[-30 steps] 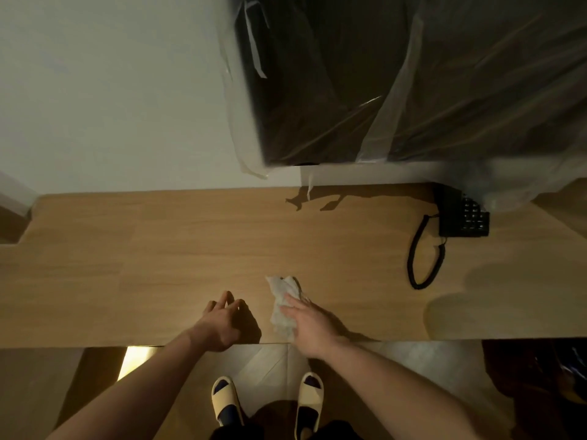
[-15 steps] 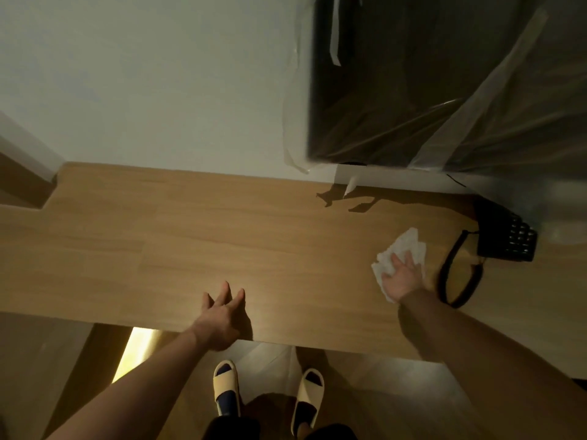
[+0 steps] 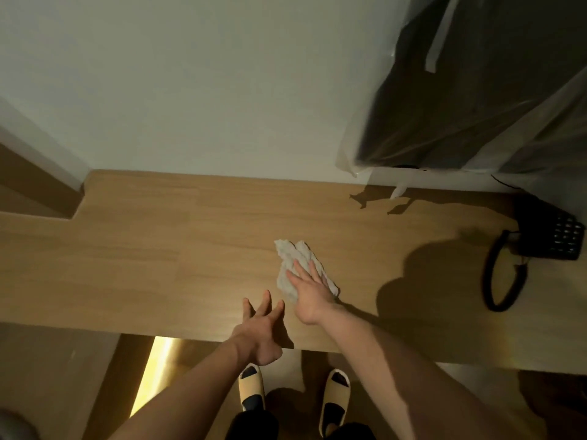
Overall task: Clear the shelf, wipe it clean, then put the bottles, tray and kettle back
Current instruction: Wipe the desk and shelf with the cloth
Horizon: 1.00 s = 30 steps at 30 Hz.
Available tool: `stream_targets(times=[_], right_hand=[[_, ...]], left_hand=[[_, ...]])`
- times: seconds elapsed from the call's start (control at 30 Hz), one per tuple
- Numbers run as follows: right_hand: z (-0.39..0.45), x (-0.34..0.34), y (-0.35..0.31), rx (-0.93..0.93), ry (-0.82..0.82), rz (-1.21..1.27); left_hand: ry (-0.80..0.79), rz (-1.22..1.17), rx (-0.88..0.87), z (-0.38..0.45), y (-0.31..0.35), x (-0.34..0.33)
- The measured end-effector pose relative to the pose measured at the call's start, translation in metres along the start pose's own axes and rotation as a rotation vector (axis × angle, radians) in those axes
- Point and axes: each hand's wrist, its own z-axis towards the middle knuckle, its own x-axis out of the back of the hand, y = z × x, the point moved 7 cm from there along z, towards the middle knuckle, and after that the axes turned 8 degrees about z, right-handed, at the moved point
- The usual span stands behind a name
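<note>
A long wooden shelf [image 3: 158,255] runs across the view below a white wall. A crumpled white cloth [image 3: 292,258] lies on it near the middle. My right hand [image 3: 309,290] presses flat on the cloth with straight fingers. My left hand [image 3: 263,325] rests at the shelf's front edge, just left of the right hand, fingers spread and holding nothing. No bottles, tray or kettle are in view.
A black desk phone [image 3: 552,236] with a coiled cord [image 3: 498,281] sits at the shelf's right end. Above it hangs a dark screen wrapped in plastic film [image 3: 476,90]. My feet in slippers [image 3: 336,398] stand on the floor below the shelf edge.
My right hand slid the cloth from beside the phone cord leftward to the shelf's middle, close to my left hand. The left hand stayed at the front edge.
</note>
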Motion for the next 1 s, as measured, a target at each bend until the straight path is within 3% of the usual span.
stream_targets(times=[0.17, 0.3, 0.47, 0.63, 0.73, 0.9, 1.0], right_hand=[[-0.025, 0.017, 0.032, 0.043, 0.183, 0.141], [-0.078, 0.015, 0.072, -0.005, 0.409, 0.23], [-0.138, 0.034, 0.145, -0.218, 0.666, 0.363], [-0.147, 0.079, 0.189, -0.366, 0.793, 0.345], [-0.137, 0.114, 0.184, -0.457, 0.786, 0.25], [-0.093, 0.103, 0.219, -0.639, 0.428, 0.291], [-0.071, 0.098, 0.224, -0.656, 0.333, 0.249]], left_hand=[[-0.048, 0.069, -0.154, -0.009, -0.017, 0.012], [0.071, 0.143, -0.21, -0.008, -0.045, 0.023], [0.137, 0.206, -0.132, -0.003, -0.076, 0.039], [0.14, 0.128, -0.05, 0.003, -0.084, 0.06], [0.163, 0.09, -0.037, 0.005, -0.077, 0.071], [0.24, 0.009, -0.046, -0.006, -0.052, 0.094], [0.254, -0.009, -0.036, -0.01, -0.051, 0.098]])
